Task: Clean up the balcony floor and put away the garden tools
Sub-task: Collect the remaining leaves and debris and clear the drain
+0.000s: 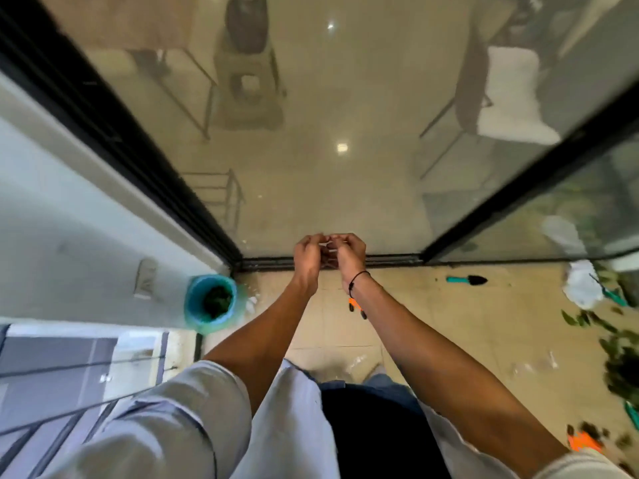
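Two hands are raised together in front of the sliding glass door, and neither one holds a garden tool. Nearest the body, on the right, fallen green leaves (619, 361) lie scattered over the tiled balcony floor (432, 326), with an orange-handled tool (584, 440) among them at the lower right edge. A second small orange-handled tool (356, 307) lies on the tiles under the right forearm, partly hidden by it.

Farther out, the left hand (307, 257) and right hand (351, 255) meet fingertip to fingertip with fingers curled, pinching something small and pale between them; what it is cannot be made out. To the left stands a blue bucket (211, 302) in the corner by the wall, with dark green matter inside.

Beyond and to the right of the hands, just before the door track, lies the teal-handled trowel (466, 280). Its long axis runs left to right, roughly along the track, with the handle toward the hands and the dark blade pointing away. The right hand is the nearer one, so it seems the natural hand to reach out sideways and take the handle end first. Farther right sits a white bag or cloth (581, 285) with another teal tool (612, 293) against it.
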